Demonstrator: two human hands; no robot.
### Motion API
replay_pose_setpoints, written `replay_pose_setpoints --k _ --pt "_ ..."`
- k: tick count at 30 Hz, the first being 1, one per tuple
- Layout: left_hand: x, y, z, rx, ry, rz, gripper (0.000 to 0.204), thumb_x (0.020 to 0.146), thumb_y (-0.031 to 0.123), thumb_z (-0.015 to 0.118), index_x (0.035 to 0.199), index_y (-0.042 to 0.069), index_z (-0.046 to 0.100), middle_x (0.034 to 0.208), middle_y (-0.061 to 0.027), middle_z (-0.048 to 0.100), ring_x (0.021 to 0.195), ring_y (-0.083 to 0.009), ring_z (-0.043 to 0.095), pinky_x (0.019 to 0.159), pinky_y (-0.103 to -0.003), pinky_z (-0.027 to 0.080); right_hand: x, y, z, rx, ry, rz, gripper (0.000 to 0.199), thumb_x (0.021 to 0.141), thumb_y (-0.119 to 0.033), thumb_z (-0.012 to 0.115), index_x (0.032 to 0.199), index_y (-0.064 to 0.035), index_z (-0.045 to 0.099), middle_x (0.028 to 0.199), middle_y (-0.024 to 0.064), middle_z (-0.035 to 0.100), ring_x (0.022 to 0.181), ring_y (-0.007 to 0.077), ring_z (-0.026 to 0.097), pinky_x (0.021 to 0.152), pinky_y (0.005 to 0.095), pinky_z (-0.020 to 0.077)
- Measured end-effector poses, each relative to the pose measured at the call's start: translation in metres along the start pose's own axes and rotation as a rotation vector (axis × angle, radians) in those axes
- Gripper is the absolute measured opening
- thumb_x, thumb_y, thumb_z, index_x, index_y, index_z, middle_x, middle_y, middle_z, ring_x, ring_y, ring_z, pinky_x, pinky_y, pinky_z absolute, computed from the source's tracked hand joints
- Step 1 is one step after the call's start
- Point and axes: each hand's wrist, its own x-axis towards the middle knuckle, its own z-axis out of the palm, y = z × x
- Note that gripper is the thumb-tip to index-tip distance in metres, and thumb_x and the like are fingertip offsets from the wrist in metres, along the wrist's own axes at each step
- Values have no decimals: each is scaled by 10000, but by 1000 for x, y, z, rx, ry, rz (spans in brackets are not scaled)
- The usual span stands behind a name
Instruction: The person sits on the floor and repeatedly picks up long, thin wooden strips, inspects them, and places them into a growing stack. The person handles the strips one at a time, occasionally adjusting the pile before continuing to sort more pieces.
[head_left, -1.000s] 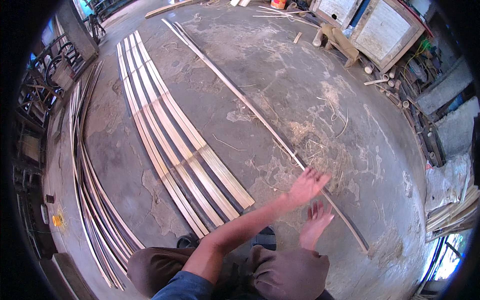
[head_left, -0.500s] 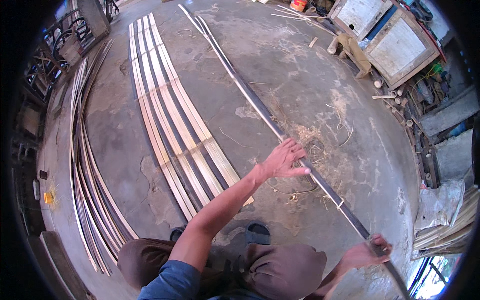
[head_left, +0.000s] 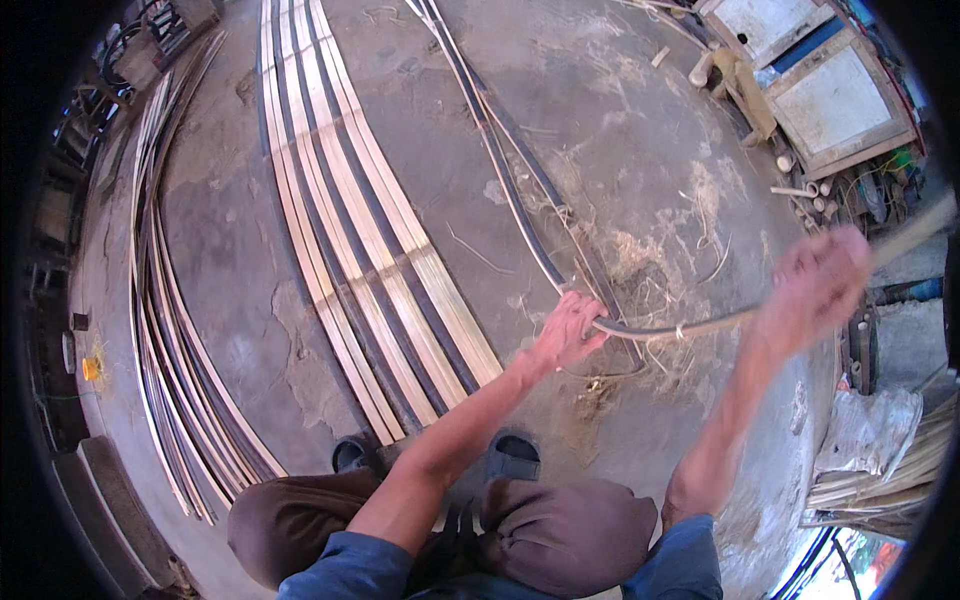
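A long, narrow strip (head_left: 655, 333), bamboo by its look, dark on one side and pale on the other, runs through both my hands. My left hand (head_left: 572, 330) is closed round it low over the floor, in the middle of the view. Raised at the right, my right hand (head_left: 822, 280) is blurred, its fingers wrapped round the same strip. Between the hands the strip bends in a curve, and past the right hand it carries on to the upper right. A second dark strip (head_left: 590, 255) lies on the floor beside it, with a knot-like tie near its middle.
Several pale split strips (head_left: 432, 290) lie side by side left of centre. A loose bundle of thin strips (head_left: 165, 340) stretches along the far left. Fibre shavings (head_left: 640, 255) litter the floor. At the right are a wooden stand (head_left: 742, 90), framed panels (head_left: 835, 95) and a plastic sack (head_left: 875, 430).
My right hand has swung up and away from the lower right, bending the strip. My left hand keeps its grip, slightly lower. A second strip now shows apart from the held one.
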Motion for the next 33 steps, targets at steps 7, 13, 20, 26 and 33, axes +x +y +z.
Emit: replay_pose_setpoints --k 7,13,20,26,33 --pt "-3 -9 2 157 -31 90 382 746 193 689 1083 72 557 1001 -135 593 1040 -332 546 993 -443 397 3 47 -42 -398 94 -73 281 1023 -371 477 984 -96 521 758 1 477 632 103 447 538 284 379" --pt "26 44 -11 152 -302 181 481 835 295 631 1243 58 538 1145 -172 570 1136 -352 520 1045 -471 378 -68 89 -315 -40 605 585 580 1012 -436 456 1393 -13 348 1280 152 393 1162 279 444 1053 420 359" --pt "-33 64 20 157 452 -32 469 913 358 625 1203 2 532 1002 -158 570 1011 -298 550 926 -446 466 -277 81 -573 -100 924 732 406 967 -414 473 1251 -127 517 926 48 616 975 190 568 959 394 361" --pt "-19 12 18 -1347 442 -1044 442 959 473 581 1055 42 556 745 -19 488 626 -139 493 566 -307 470 -332 36 -601 -757 662 999 349 971 -360 478 1171 -84 556 922 105 611 941 251 582 889 415 406" --pt "-33 25 40 -1265 474 -962 405 1016 447 488 803 102 474 590 63 344 463 -55 322 417 -237 298 -349 32 -546 -1249 -734 1175 304 975 -297 485 1077 -34 601 917 171 606 903 321 598 808 438 459"
